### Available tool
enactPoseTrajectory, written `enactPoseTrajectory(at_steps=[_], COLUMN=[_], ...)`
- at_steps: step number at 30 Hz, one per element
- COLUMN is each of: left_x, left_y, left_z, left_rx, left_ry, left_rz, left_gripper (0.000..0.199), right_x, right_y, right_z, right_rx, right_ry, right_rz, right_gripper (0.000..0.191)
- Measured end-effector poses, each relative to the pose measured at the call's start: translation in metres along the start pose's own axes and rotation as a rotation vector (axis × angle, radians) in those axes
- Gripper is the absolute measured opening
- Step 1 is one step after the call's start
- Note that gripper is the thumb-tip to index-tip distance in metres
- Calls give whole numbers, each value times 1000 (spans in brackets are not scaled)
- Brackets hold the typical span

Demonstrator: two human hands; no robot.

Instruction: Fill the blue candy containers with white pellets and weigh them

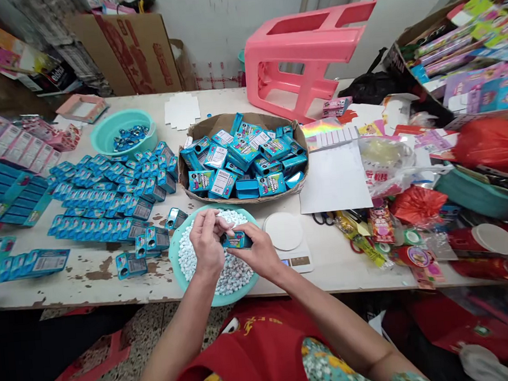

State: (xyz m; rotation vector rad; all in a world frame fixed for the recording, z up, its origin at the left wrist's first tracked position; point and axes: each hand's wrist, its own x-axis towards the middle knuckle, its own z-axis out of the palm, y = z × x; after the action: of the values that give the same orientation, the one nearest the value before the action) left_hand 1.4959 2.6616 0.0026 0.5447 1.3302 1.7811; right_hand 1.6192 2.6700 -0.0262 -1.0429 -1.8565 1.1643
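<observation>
Over a turquoise basin (pixel 176 233) full of small white candies (pixel 234 279), my right hand (pixel 260 251) grips a small blue candy tin (pixel 236 240) lying on its side. Its end points toward my left hand (pixel 207 240). The fingers of that hand are curled together at the tin's end, and whatever they hold is hidden. Just left of the basin rim stands a similar blue tin (pixel 176 218) with a dark round opening. Behind the basin, a cardboard tray (pixel 246 200) is heaped with blue tins (pixel 245 150).
Rows of blue tins (pixel 102 195) cover the table's left side. A turquoise bowl (pixel 123 121) holds shiny blue lids. To the right are a white scale (pixel 300 260), scissors (pixel 323 217), white paper (pixel 333 176) and packets. A pink stool (pixel 308 88) lies tipped at the back.
</observation>
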Motion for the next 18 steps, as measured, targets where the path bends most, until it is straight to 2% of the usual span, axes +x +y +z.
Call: enactPoseTrajectory(at_steps=[3, 5, 7, 9, 11, 14, 18], left_x=[14, 28, 38, 40, 36, 26, 22], left_y=[-13, -33, -58, -80, -95, -102, -104], left_z=[-22, -43, -62, -73, -75, -71, -71], left_rx=[115, 411, 796, 1117, 1347, 1591, 1696], left_ry=[97, 82, -81, -278, -373, -387, -405], left_rz=[149, 222, 244, 267, 313, 359, 417], left_gripper=[26, 27, 26, 29, 35, 38, 30], right_x=[-8, -18, -27, -34, -39, -40, -42], right_y=[2, 6, 13, 21, 28, 36, 42], right_z=[-15, -27, -37, -43, -45, -41, -34], right_rx=[114, 149, 135, 114, 99, 69, 37], right_ry=[9, 63, 104, 118, 125, 143, 140], right_rz=[16, 34, 73, 112, 132, 151, 171], right_gripper=[34, 34, 33, 33, 33, 32, 30])
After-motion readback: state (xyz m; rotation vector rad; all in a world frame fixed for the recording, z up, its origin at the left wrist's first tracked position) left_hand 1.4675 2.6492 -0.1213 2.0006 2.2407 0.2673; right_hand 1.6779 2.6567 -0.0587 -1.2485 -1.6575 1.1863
